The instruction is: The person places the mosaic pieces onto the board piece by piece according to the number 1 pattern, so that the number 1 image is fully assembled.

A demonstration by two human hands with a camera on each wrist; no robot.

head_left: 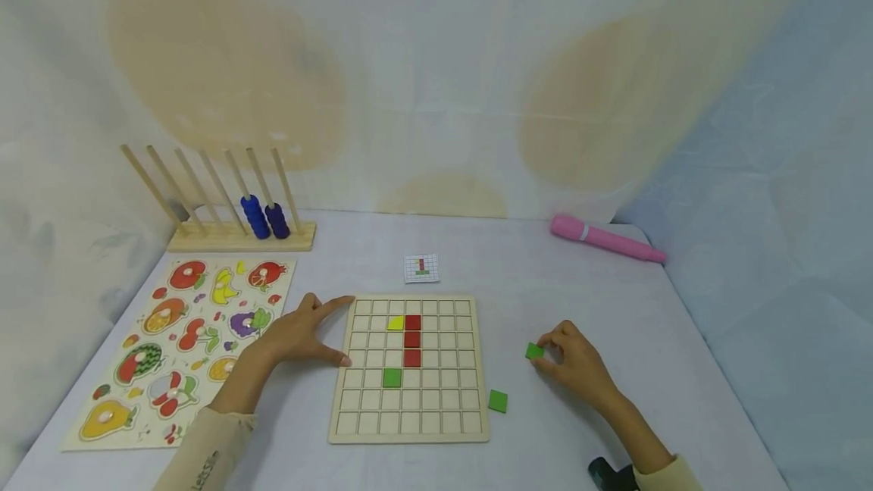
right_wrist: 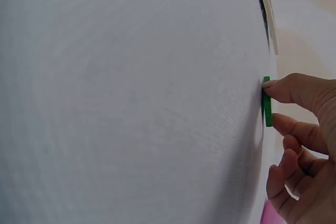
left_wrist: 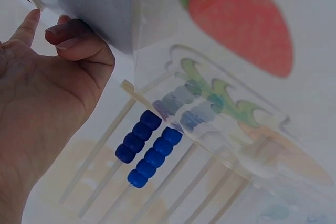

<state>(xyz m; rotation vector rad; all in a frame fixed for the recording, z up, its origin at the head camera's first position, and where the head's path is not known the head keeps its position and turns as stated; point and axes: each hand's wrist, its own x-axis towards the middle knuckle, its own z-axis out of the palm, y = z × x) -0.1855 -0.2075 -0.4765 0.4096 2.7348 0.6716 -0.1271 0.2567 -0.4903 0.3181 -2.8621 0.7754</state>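
Note:
A wooden grid board (head_left: 450,409) lies flat in the middle of the table. In its cells sit a yellow piece (head_left: 395,323), a column of red square tiles (head_left: 412,339) and a green tile (head_left: 392,378). My left hand (head_left: 300,333) touches the board's left edge, thumb and index finger spread along it. To the right of the board, my right hand (head_left: 576,366) pinches a green square tile (head_left: 534,351) between thumb and index finger; the right wrist view shows this tile (right_wrist: 268,101) edge-on at the white cloth. Another green tile (head_left: 498,401) lies beside the board's right edge.
A small pattern card (head_left: 421,268) lies behind the board. At the left are a fruit puzzle board (head_left: 232,324) and a wooden peg stand (head_left: 242,242) with blue beads (head_left: 255,217). A pink marker-shaped object (head_left: 607,239) lies at the back right.

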